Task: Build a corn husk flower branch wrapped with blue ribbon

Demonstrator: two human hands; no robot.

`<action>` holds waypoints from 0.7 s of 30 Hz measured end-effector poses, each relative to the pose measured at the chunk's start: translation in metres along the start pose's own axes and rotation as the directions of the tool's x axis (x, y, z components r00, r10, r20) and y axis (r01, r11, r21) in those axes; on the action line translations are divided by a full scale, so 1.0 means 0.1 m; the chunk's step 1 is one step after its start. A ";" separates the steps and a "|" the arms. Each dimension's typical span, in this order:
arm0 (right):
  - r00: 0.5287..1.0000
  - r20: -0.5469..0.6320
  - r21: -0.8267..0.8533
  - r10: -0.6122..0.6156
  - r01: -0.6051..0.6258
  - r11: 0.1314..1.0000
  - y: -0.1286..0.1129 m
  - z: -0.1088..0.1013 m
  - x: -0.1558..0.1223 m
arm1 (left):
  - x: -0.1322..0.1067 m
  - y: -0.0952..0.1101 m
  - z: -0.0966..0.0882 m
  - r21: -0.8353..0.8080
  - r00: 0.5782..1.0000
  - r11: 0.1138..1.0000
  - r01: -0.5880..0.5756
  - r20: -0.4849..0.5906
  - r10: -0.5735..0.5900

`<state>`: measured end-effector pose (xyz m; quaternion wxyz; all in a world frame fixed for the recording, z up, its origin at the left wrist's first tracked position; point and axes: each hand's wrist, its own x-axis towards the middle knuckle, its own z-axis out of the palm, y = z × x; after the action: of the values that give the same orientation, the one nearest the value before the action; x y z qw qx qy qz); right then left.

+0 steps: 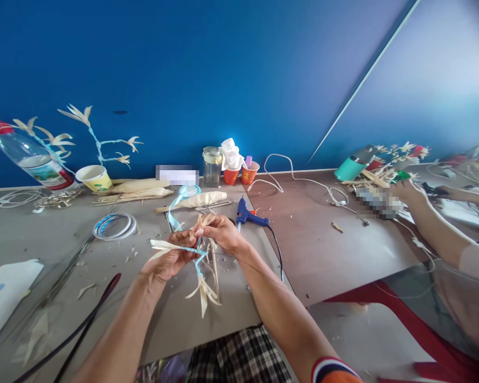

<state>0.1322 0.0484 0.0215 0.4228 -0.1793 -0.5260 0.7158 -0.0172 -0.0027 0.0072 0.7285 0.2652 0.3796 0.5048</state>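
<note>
Between my two hands is a branch of husk flowers (pixel 203 295), its stems wrapped in light blue tape. One pale flower points left past my left hand (pixel 171 260), another hangs down below. My left hand is closed around the branch. The fingertips of my right hand (pixel 219 231) pinch the pale petals of an upper flower. Just behind my hands, a strip of light blue tape (pixel 175 210) runs up to its roll (pixel 189 190). A blue glue gun (pixel 249 213) rests right of my right hand.
A tilted plastic bottle (pixel 43 162), a yellow cup (pixel 93 178) with finished flower stems, and coiled white rings (pixel 115 226) are at left. Dried husks (pixel 139 189), a glass jar (pixel 212 167) and red cups (pixel 249 173) line the wall. A co-worker's arm (pixel 431 223) reaches in at right.
</note>
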 end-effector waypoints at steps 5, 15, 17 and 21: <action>0.992 0.084 -0.065 0.091 -0.086 0.994 0.05 -0.03 0.01 | 0.00 -0.02 -0.01 0.029 0.995 0.999 0.026 0.099 -0.029; 0.998 0.014 -0.067 0.058 -0.057 0.996 0.03 -0.04 0.01 | -0.02 0.05 0.03 0.053 1.000 0.999 -0.010 0.000 0.010; 0.999 -0.014 -0.077 0.036 -0.037 0.996 0.01 -0.03 0.01 | -0.02 0.06 0.02 0.062 1.000 0.998 -0.022 -0.017 0.023; 1.000 -0.008 -0.060 -0.014 0.014 0.998 0.02 -0.03 0.01 | -0.01 0.09 -0.02 0.057 0.997 0.997 -0.050 0.061 0.046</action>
<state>0.1329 0.0513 0.0191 0.4243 -0.1911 -0.5466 0.6962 -0.0235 -0.0009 0.0132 0.7190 0.3106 0.3659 0.5027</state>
